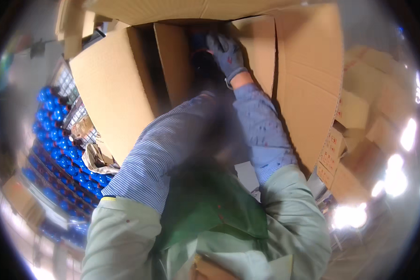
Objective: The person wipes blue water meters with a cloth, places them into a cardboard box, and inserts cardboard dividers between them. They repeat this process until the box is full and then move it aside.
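Both my arms reach down into a tall, open cardboard box (308, 88). My right hand (226, 56), in a grey glove, is at the far right of the dark opening with its fingers curled. They are against a dark, rounded thing (204, 60) with a thin reddish edge, too shadowed to name. My left arm, in a striped sleeve cover (158, 140), runs into the same opening. Past its cuff my left hand is lost in the shadow, so its fingers do not show. An upright cardboard panel (172, 60) stands left of my hands.
At the left stand many rows of blue, shiny, rounded containers (56, 126), with a wire mesh (74, 107) beside them. A crumpled beige bag (95, 158) lies next to the box's left flap (112, 93). More cardboard boxes (352, 109) are stacked at the right.
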Tool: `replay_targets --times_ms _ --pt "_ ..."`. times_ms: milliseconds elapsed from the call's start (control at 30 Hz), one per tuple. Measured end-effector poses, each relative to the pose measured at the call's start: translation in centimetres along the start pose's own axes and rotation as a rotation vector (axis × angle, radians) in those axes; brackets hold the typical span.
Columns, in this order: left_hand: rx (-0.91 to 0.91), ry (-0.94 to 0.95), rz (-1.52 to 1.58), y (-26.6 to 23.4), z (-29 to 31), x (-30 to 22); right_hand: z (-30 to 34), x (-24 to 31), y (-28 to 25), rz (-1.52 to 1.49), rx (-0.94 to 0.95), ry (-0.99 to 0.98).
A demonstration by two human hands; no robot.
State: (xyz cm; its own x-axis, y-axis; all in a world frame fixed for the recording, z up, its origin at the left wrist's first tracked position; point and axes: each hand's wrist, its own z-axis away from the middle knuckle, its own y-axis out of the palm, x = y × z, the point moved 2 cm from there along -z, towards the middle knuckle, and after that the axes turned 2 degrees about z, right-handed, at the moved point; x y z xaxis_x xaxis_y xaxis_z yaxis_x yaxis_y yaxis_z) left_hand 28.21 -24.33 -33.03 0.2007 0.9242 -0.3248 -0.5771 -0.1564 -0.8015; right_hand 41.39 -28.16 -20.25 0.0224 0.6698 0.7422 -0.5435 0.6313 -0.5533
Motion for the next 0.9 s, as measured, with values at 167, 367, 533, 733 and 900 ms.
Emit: replay_targets --times_ms 167,367,533,733,900 --pt "0.018 0.042 -0.079 -0.5 0.1 -0.9 -0.4 -1.1 2.5 0.56 -0.084 0.104" --pt "0.091 0.078 -0.181 -0.6 0.1 -0.9 -3.6 -5.5 3.9 0.754 0.128 0.012" --pt "0.186 -0.029 0.304 -8.9 1.0 -1.6 -2.6 -2.0 0.5 0.861 0.186 -0.035" --pt "0.154 0.016 0.171 -7.8 2.1 -0.2 2.5 1.0 0.1 0.664 -0.125 -0.247" --pt "0.386 0.024 0.028 -11.0 3.7 -2.2 0.6 -3.0 2.5 0.643 -0.134 -0.191"
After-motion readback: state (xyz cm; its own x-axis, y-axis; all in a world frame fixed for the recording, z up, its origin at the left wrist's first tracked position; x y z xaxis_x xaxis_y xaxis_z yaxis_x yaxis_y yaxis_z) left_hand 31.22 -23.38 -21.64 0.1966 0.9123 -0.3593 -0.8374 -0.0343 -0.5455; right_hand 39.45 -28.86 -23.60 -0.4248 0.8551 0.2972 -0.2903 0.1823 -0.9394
